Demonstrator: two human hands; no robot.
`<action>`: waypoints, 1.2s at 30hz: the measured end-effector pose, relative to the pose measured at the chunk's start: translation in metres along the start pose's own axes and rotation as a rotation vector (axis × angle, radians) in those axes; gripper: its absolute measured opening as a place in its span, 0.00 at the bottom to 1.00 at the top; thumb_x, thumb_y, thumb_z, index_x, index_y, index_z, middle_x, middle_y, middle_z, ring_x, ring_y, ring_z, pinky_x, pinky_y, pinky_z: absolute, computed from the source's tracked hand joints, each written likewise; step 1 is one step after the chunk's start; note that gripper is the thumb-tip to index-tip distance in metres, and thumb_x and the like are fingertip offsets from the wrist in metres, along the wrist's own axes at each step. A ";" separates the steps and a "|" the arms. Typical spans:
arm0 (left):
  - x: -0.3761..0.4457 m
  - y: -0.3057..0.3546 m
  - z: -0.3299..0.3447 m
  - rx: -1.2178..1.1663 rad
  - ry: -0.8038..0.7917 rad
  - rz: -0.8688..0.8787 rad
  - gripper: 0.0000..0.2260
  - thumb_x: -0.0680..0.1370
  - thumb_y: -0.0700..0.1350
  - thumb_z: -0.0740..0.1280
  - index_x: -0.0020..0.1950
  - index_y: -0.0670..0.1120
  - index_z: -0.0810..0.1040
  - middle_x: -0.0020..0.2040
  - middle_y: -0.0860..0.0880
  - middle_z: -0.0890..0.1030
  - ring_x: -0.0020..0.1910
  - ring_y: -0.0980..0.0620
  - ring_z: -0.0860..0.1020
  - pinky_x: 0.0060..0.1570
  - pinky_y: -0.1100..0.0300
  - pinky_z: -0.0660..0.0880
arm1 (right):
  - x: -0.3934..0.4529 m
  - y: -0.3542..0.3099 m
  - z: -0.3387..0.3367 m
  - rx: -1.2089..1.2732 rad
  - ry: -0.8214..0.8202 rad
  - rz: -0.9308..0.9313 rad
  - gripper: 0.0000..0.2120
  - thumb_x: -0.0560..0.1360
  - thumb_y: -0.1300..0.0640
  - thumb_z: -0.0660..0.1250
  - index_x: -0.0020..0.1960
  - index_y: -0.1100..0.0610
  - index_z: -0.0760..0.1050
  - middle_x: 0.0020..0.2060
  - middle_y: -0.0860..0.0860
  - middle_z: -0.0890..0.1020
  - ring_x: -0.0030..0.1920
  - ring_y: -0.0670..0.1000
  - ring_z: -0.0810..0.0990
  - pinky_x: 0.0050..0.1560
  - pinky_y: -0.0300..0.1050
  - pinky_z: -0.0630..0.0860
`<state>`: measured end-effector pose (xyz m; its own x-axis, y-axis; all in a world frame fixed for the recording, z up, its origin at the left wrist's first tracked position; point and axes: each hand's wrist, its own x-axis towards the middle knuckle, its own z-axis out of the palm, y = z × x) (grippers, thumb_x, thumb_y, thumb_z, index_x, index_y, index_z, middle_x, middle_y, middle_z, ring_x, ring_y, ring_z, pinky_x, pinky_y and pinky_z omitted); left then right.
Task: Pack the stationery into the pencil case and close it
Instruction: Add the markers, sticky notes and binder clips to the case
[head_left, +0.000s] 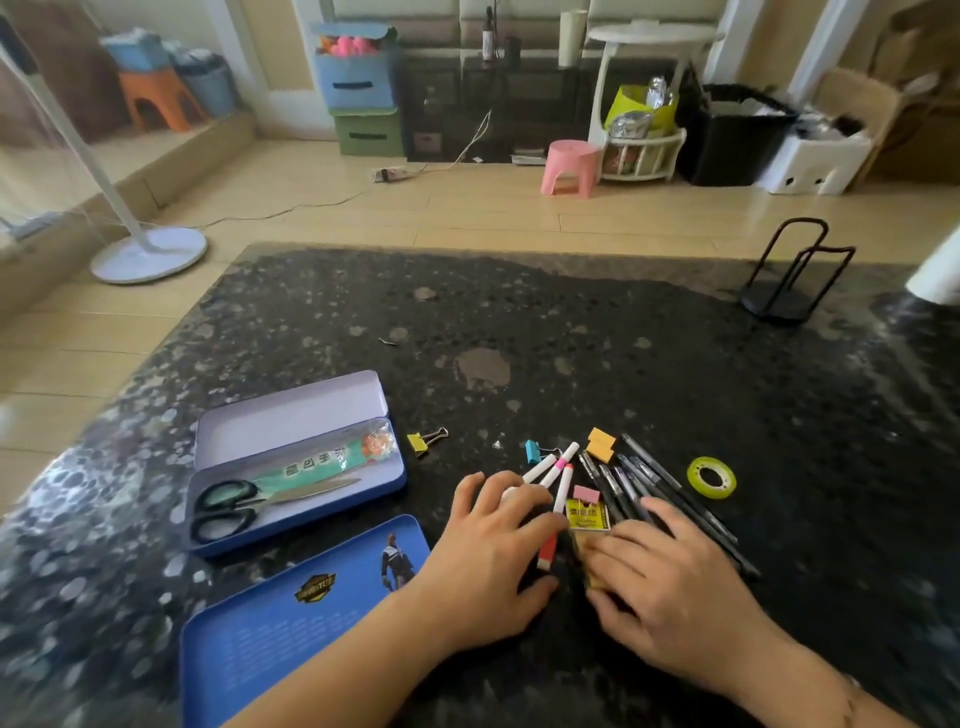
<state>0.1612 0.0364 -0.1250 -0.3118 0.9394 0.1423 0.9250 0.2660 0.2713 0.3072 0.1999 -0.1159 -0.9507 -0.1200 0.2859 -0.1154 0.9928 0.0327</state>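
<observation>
The blue tin pencil case (298, 457) lies open at the left of the dark table, holding black-handled scissors (244, 501) and a green packet (322, 465). A separate blue lid (291, 613) lies in front of it. My left hand (493, 561) rests flat, fingers spread, over the white-and-pink markers (558, 470) and a red item (546, 555). My right hand (670, 587) lies on a tan item by the small yellow box (587, 514) and the ends of the black pens (654, 480). Whether either hand grips anything is unclear.
Loose binder clips lie around: yellow (423, 441), teal (534, 451), orange (600, 444), pink (586, 492). A roll of yellow-green tape (711, 477) sits right of the pens. A black wire stand (784, 280) is at the far right. Floor, fan base and stools lie beyond the table.
</observation>
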 end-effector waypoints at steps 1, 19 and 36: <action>0.001 0.003 0.001 -0.008 0.019 0.012 0.22 0.73 0.60 0.63 0.66 0.58 0.69 0.67 0.57 0.69 0.70 0.50 0.61 0.71 0.46 0.55 | 0.000 0.000 -0.001 0.013 0.046 -0.011 0.13 0.75 0.48 0.63 0.51 0.52 0.82 0.47 0.45 0.84 0.47 0.47 0.81 0.57 0.53 0.75; -0.008 0.007 -0.023 -0.357 -0.162 0.082 0.15 0.79 0.50 0.63 0.66 0.58 0.71 0.46 0.53 0.82 0.44 0.56 0.78 0.46 0.58 0.75 | -0.006 0.002 0.001 0.581 -0.047 0.593 0.05 0.75 0.43 0.60 0.48 0.39 0.74 0.41 0.42 0.78 0.43 0.42 0.79 0.41 0.40 0.77; -0.006 -0.022 -0.004 -0.039 0.092 -0.270 0.13 0.76 0.57 0.63 0.59 0.56 0.75 0.56 0.57 0.71 0.53 0.56 0.69 0.52 0.61 0.68 | 0.040 0.014 0.003 0.144 -0.136 0.527 0.13 0.72 0.50 0.68 0.56 0.41 0.76 0.49 0.38 0.77 0.52 0.42 0.71 0.47 0.35 0.69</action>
<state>0.1418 0.0241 -0.1276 -0.5657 0.8117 0.1454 0.7974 0.4936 0.3471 0.2673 0.2090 -0.1066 -0.9180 0.3834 0.1014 0.3561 0.9094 -0.2151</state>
